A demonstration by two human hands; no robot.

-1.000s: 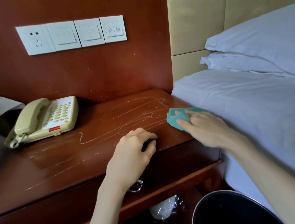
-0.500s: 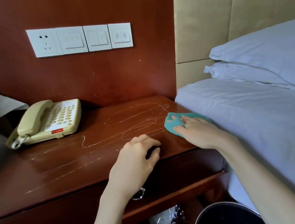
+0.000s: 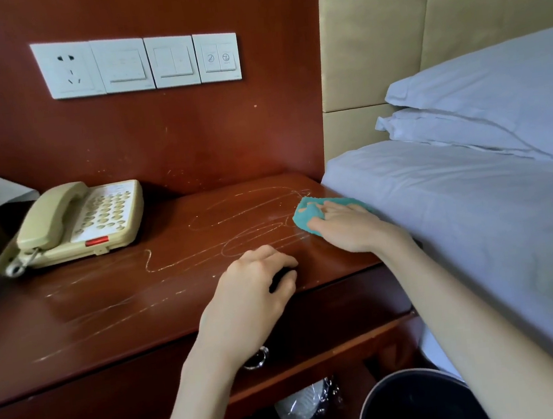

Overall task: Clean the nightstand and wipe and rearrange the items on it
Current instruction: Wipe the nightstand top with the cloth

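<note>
The dark red wooden nightstand (image 3: pixel 114 307) has pale streaks of dust across its top. My right hand (image 3: pixel 346 227) presses flat on a teal cloth (image 3: pixel 306 214) at the top's right side, close against the bed. My left hand (image 3: pixel 254 301) rests curled at the front edge, fingers closed over a small dark object (image 3: pixel 282 275) that is mostly hidden. A beige corded telephone (image 3: pixel 77 223) sits at the back left of the top, apart from both hands.
A white-sheeted bed (image 3: pixel 474 207) with two pillows (image 3: pixel 496 94) adjoins the nightstand on the right. Wall switches and a socket (image 3: pixel 134 63) hang above. A black bin (image 3: pixel 414 403) stands below right. A drawer ring pull (image 3: pixel 257 358) and a crumpled plastic bag (image 3: pixel 301 404) lie under the top.
My right hand has slid the cloth slightly left and toward the wall along the right side. My left hand stays in place at the front edge. The view has dipped a little.
</note>
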